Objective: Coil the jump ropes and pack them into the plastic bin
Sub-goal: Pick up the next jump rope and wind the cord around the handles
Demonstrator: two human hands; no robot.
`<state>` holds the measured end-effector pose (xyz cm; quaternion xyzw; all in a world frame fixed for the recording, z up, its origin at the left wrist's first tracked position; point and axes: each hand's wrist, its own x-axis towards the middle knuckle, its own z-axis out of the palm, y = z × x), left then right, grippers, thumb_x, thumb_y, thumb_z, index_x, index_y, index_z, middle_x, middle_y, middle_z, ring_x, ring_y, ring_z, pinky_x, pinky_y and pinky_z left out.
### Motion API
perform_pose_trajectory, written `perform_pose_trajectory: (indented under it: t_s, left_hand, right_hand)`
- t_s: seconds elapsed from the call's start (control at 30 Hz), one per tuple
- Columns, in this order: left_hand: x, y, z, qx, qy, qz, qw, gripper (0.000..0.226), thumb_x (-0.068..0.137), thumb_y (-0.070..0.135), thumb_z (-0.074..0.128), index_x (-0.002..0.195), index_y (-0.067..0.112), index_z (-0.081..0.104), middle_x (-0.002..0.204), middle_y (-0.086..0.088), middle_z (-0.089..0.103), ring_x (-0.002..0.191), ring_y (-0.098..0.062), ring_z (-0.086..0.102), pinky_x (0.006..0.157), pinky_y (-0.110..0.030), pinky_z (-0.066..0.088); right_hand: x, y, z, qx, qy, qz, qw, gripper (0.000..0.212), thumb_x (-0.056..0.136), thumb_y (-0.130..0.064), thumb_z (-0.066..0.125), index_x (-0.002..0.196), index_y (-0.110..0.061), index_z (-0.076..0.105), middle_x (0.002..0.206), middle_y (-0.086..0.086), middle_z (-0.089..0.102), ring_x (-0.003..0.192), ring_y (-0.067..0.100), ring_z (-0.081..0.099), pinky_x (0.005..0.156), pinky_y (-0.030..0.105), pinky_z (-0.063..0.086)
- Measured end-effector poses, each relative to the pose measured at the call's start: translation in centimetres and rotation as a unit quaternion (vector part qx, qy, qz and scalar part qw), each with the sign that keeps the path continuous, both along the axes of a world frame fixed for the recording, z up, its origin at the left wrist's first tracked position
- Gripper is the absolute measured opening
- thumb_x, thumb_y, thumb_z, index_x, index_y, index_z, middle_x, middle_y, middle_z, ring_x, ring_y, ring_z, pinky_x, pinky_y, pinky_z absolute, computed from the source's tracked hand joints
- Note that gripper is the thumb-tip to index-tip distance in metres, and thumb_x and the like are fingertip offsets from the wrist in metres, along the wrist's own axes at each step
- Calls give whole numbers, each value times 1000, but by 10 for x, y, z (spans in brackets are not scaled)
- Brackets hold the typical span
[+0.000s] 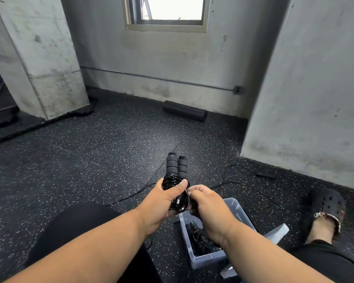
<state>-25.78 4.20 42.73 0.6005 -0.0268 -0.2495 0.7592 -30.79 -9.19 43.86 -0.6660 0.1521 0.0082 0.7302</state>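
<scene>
The coiling step looks nearly done: the left hand (164,198) grips the black jump rope (173,180) by its wound cord, its 2 foam handles pointing up, while the right hand (204,201) pinches the last loop at the bundle's lower end. Next, the tail needs securing and the bundle lowering into the plastic bin (236,209) just below, where other ropes (200,235) already lie.

A black cylindrical foam roller (184,110) lies on the speckled black rubber floor (70,156) against the grey concrete wall (172,58) below a window (166,13).
</scene>
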Motion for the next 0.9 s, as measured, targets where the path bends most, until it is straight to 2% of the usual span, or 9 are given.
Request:
perform_pose_trajectory:
  t_s: [0.1, 0.2, 0.37, 0.47, 0.53, 0.67, 0.77, 0.83, 0.9]
  left_hand:
    - [2, 2, 1, 0, 0, -1, 1000, 53, 88, 42, 80, 128, 16, 57, 105, -10, 76, 88, -29, 73, 62, -30, 58]
    - [1, 1, 1, -5, -3, -5, 1000, 55, 90, 40, 80, 130, 13, 55, 106, -14, 75, 85, -29, 73, 65, -32, 58]
    - [6, 5, 3, 2, -19, 37, 999, 51, 89, 40, 81, 129, 19, 57, 108, -6, 77, 88, -21, 72, 68, -31, 58]
    - [12, 15, 3, 26, -24, 64, 997, 48, 88, 37, 83, 127, 22, 59, 105, -3, 73, 85, -17, 68, 58, -24, 54]
    - [16, 21, 0, 46, -36, 58, 997, 49, 87, 37, 84, 126, 21, 59, 101, -2, 73, 82, -18, 67, 62, -26, 55]
    - [22, 27, -7, 183, -119, 18, 976, 56, 81, 43, 90, 126, 29, 60, 105, 2, 78, 92, -18, 73, 88, -39, 60]
    - [18, 26, -11, 304, -176, -62, 934, 56, 75, 48, 91, 120, 40, 57, 100, 8, 77, 86, -14, 74, 80, -39, 62]
    - [14, 24, -16, 377, -193, -103, 900, 58, 70, 51, 89, 115, 44, 54, 93, 8, 77, 78, -13, 74, 76, -42, 64]
    - [13, 22, -21, 464, -218, -119, 850, 61, 66, 62, 84, 114, 45, 51, 94, 12, 74, 81, -11, 73, 78, -38, 62]
  right_hand:
    - [0, -2, 0, -9, -18, 14, 1000, 7, 101, -6, 54, 95, -9, 55, 64, -6, 60, 55, 4, 52, 56, 20, 46]
    - [-1, -5, 0, -23, -31, 36, 999, 8, 103, -15, 58, 96, -10, 57, 70, -2, 62, 60, 7, 54, 62, 25, 46]
    - [4, -22, 10, 82, -13, 14, 996, 8, 98, 3, 60, 102, -4, 63, 77, 9, 68, 63, 13, 61, 60, 24, 50]
    - [7, -41, 20, 123, -12, -31, 992, 11, 97, 4, 60, 106, -2, 62, 75, 8, 68, 62, 13, 60, 56, 22, 51]
    - [10, -53, 22, 121, -21, -80, 989, 11, 97, 2, 60, 107, -3, 63, 75, 6, 67, 62, 12, 57, 59, 24, 48]
    - [13, -64, 18, -9, -48, -102, 994, 15, 94, 2, 63, 105, -7, 67, 81, 10, 68, 65, 12, 60, 62, 25, 50]
    - [7, -60, 21, -165, -90, -12, 982, 19, 91, -1, 67, 101, -16, 70, 80, 11, 69, 66, 12, 58, 63, 28, 49]
    - [3, -58, 28, -279, -125, 89, 948, 20, 89, -2, 66, 92, -22, 70, 71, -3, 61, 61, 9, 50, 59, 28, 44]
    - [1, -56, 38, -370, -148, 186, 898, 21, 91, -4, 66, 89, -24, 70, 67, -11, 57, 58, 6, 47, 58, 24, 43]
